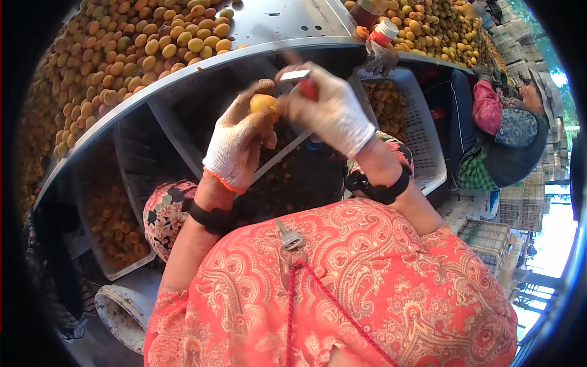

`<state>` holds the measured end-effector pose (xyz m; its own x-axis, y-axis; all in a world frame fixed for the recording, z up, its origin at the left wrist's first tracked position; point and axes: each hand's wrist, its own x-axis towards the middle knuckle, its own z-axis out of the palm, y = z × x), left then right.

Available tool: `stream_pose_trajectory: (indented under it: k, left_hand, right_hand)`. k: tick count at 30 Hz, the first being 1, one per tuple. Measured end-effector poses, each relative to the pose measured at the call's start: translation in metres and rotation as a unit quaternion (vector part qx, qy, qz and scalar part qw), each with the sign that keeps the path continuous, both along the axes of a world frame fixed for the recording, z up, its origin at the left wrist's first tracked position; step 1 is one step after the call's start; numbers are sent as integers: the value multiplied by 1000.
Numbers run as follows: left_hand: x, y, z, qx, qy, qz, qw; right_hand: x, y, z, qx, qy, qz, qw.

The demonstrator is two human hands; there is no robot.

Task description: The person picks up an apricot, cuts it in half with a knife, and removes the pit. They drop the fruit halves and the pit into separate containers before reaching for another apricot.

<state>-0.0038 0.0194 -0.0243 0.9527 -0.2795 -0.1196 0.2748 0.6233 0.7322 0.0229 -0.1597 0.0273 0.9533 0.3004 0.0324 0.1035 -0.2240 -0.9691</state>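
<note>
My left hand [239, 131], in a stained white glove, is closed around a yellow-orange apricot [263, 104] held up between thumb and fingers. Just right of it, my right hand [330, 107], also gloved, is closed on a small knife with a red handle [309, 89]; its blade is blurred and partly hidden. The two hands are close together over the dark space below the metal table edge. Whether the knife touches the fruit I cannot tell.
Piles of apricots [116, 58] lie on the metal table [275, 21]. Crates of fruit stand at left [137, 263] and right [428, 144]. A white-capped bottle [384, 32] sits on the far edge. A bucket [125, 312] lies lower left. Another person [513, 137] sits at right.
</note>
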Motion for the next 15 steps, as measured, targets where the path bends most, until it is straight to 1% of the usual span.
stream_pose_trajectory:
  k: [1, 2, 4, 5, 7, 8, 10, 11, 13, 14, 15]
  left_hand:
    - [0, 0, -1, -7, -7, 12, 1000]
    - [0, 0, 0, -6, -8, 12, 1000]
    - [-1, 1, 1, 43, -7, -2, 999]
    - [-2, 2, 0, 43, -8, -2, 999]
    - [-2, 4, -2, 83, -38, -17, 996]
    - [-3, 3, -2, 83, -39, -16, 996]
    - [-4, 0, -1, 36, -12, 26, 999]
    - [-4, 1, -3, 37, -11, 26, 999]
    - [-2, 3, -6, 83, 64, -18, 994]
    - [-3, 2, -5, 83, 63, -18, 994]
    - [-6, 0, -1, 96, 76, -4, 992]
  right_hand:
    - [-6, 2, -2, -78, -3, 15, 997]
    - [-9, 3, -11, -69, -25, 32, 997]
    - [-11, 5, -9, -108, -57, 18, 992]
    - [-9, 4, -11, -107, -58, 17, 992]
    - [-2, 2, -15, -108, -3, 24, 994]
    - [-3, 2, -15, -108, -4, 25, 994]
    - [-5, 8, -13, -79, 19, 14, 997]
    - [-5, 10, -16, -77, 20, 15, 997]
    - [-4, 13, -26, -4, 29, 6, 1000]
    - [-5, 12, -25, -4, 29, 7, 1000]
    - [-6, 11, -23, -59, -7, 6, 998]
